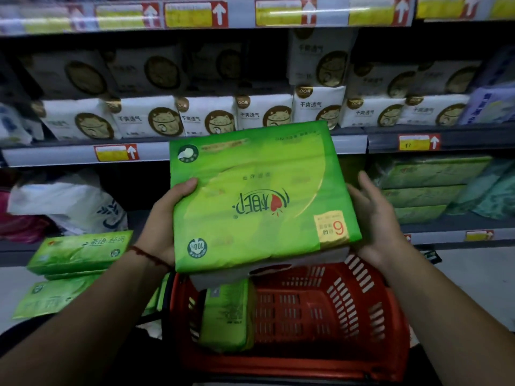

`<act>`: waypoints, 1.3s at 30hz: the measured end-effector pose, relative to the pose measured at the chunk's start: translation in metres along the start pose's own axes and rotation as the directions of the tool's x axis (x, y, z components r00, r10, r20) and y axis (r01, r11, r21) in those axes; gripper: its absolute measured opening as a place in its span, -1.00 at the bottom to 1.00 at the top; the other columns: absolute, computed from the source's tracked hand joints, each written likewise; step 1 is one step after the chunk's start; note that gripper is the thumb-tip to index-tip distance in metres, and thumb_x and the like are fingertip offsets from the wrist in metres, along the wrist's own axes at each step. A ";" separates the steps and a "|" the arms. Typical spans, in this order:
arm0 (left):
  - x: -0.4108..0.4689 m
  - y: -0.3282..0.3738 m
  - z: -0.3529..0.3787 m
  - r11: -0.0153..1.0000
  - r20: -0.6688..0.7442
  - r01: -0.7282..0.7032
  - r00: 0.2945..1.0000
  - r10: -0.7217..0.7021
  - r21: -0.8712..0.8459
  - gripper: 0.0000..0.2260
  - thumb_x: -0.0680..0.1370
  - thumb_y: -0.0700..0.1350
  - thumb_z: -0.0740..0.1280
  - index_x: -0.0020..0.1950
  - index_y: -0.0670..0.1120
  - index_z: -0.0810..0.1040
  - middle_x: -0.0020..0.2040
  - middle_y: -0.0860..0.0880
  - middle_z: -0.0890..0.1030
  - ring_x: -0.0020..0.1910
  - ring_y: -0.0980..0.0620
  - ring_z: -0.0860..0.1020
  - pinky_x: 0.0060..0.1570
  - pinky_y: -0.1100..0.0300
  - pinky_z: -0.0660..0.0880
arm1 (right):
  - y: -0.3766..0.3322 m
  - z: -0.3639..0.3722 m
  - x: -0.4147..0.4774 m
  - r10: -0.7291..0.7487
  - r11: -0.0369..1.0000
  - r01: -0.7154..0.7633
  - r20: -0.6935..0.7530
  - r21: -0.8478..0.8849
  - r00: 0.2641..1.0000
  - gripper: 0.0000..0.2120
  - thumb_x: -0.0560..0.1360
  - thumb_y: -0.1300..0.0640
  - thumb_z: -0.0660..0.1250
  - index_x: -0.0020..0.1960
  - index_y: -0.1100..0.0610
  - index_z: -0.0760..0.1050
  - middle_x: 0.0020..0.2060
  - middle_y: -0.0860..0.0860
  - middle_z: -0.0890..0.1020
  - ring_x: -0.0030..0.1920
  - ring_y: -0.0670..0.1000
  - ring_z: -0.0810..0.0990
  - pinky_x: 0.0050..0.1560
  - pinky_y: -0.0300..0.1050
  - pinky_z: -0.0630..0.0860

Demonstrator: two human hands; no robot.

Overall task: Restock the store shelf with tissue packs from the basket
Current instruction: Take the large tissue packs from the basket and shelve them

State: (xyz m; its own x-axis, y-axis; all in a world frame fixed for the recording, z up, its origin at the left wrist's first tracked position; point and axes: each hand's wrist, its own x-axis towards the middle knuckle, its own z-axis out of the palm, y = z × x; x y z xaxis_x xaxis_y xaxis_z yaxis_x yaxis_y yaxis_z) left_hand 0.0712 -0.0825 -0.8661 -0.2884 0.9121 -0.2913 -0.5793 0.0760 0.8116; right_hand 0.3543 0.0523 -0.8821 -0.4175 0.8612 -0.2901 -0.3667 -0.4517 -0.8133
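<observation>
Tissue pack (256,196): green, wide, soft, so carried two-handed. Left hand (164,221) clamps its left edge, thumb on top; right hand (373,215) braces the right edge, fingers fairly straight. Beneath both hands: basket (376,296). Beyond the right hand: shelf (440,238) holding matching packs (429,188), likely its destination.

The large green plastic-wrapped tissue pack (259,196) is between the hands: the left hand (167,221) grips its left edge, and the right hand (373,218) lies at its right edge. Below both hands stands the red slotted plastic basket (334,316), with a smaller green tissue pack (225,321) in its left end. Down and left of the left hand lie stacked flat green tissue packs (78,252), with a white plastic bag (69,204) behind them. Beyond the right hand, green flat packs (423,188) are stacked on the grey metal lower shelf (440,236).
</observation>
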 end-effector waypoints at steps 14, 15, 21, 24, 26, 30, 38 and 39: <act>-0.010 0.005 0.006 0.909 0.036 -0.163 0.981 0.191 -0.384 -0.44 0.54 0.07 0.31 0.51 -0.09 0.46 0.42 -0.18 0.55 0.43 -0.24 0.49 0.48 -0.25 0.31 | 0.038 0.088 0.010 -0.169 0.957 0.232 0.319 -0.173 0.933 0.09 0.18 -0.55 0.47 0.54 0.02 0.37 0.38 0.12 0.59 0.35 0.15 0.59 0.33 0.19 0.50; -0.009 0.002 0.007 0.923 0.091 -0.112 0.984 0.155 -0.367 -0.40 0.49 0.02 0.37 0.52 -0.11 0.44 0.44 -0.18 0.53 0.45 -0.22 0.47 0.51 -0.24 0.26 | 0.034 0.094 0.011 -0.194 0.955 0.253 0.316 -0.157 0.929 0.09 0.17 -0.50 0.52 0.54 0.04 0.37 0.39 0.07 0.59 0.38 0.10 0.57 0.35 0.12 0.49; 0.002 -0.025 0.021 0.991 0.235 0.000 0.972 0.032 -0.136 -0.02 0.15 -0.11 0.71 0.50 -0.27 0.40 0.43 -0.33 0.48 0.42 -0.36 0.44 0.47 -0.37 0.26 | 0.007 0.074 0.023 -0.283 0.942 0.296 0.097 -0.158 0.954 -0.04 0.01 -0.15 0.72 0.35 0.11 0.56 0.16 0.06 0.73 0.17 0.13 0.71 0.12 0.01 0.63; 0.011 -0.018 0.016 0.964 0.248 -0.057 0.961 0.123 -0.259 -0.19 0.18 0.08 0.70 0.37 -0.14 0.56 0.31 -0.23 0.56 0.28 -0.25 0.54 0.37 -0.30 0.37 | -0.006 0.056 0.030 -0.242 0.961 0.249 0.077 -0.119 0.967 -0.12 0.09 -0.09 0.69 0.36 0.13 0.57 0.19 0.14 0.71 0.21 0.24 0.68 0.33 0.26 0.54; 0.019 -0.001 0.008 0.956 0.209 -0.116 0.962 0.176 -0.270 -0.04 0.22 0.19 0.67 0.51 -0.10 0.40 0.40 -0.20 0.52 0.36 -0.21 0.51 0.31 -0.21 0.46 | -0.014 0.045 0.031 -0.230 0.965 0.237 0.074 -0.110 0.970 -0.15 0.12 -0.06 0.67 0.37 0.15 0.57 0.21 0.18 0.69 0.22 0.28 0.66 0.36 0.34 0.49; 0.037 0.037 0.000 0.978 0.119 -0.199 0.972 0.205 -0.055 0.18 0.06 0.28 0.69 0.59 0.07 0.26 0.41 -0.20 0.55 0.33 -0.20 0.58 0.17 -0.21 0.58 | -0.029 0.026 0.030 -0.200 0.960 0.221 0.126 -0.174 0.972 -0.11 0.10 -0.06 0.67 0.37 0.20 0.56 0.21 0.25 0.68 0.22 0.34 0.64 0.34 0.36 0.50; 0.038 -0.004 0.020 0.977 0.141 -0.131 0.984 0.108 0.167 -0.29 0.32 -0.16 0.59 0.45 -0.15 0.46 0.21 -0.23 0.68 0.10 -0.26 0.69 -0.04 -0.06 0.65 | -0.012 0.041 0.020 -0.172 0.923 0.209 0.140 -0.324 0.975 -0.40 0.30 -0.05 0.59 0.29 0.09 0.59 0.09 0.12 0.75 0.10 0.20 0.73 0.11 0.06 0.63; 0.039 -0.005 0.019 0.976 0.137 -0.140 0.983 0.118 0.166 -0.33 0.35 -0.17 0.55 0.44 -0.15 0.46 0.20 -0.22 0.68 0.10 -0.26 0.69 -0.03 -0.05 0.65 | -0.013 0.041 0.019 -0.177 0.920 0.209 0.122 -0.332 0.976 -0.44 0.34 -0.09 0.53 0.28 0.08 0.60 0.07 0.09 0.76 0.10 0.17 0.73 0.12 0.04 0.62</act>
State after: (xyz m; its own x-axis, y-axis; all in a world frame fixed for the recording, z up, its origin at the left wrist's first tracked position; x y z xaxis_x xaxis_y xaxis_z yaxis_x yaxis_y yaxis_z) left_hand 0.0773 -0.0396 -0.8724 -0.2475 0.9613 -0.1211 -0.3988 0.0128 0.9170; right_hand 0.3169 0.0648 -0.8563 -0.4444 0.8925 -0.0772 -0.1486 -0.1584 -0.9761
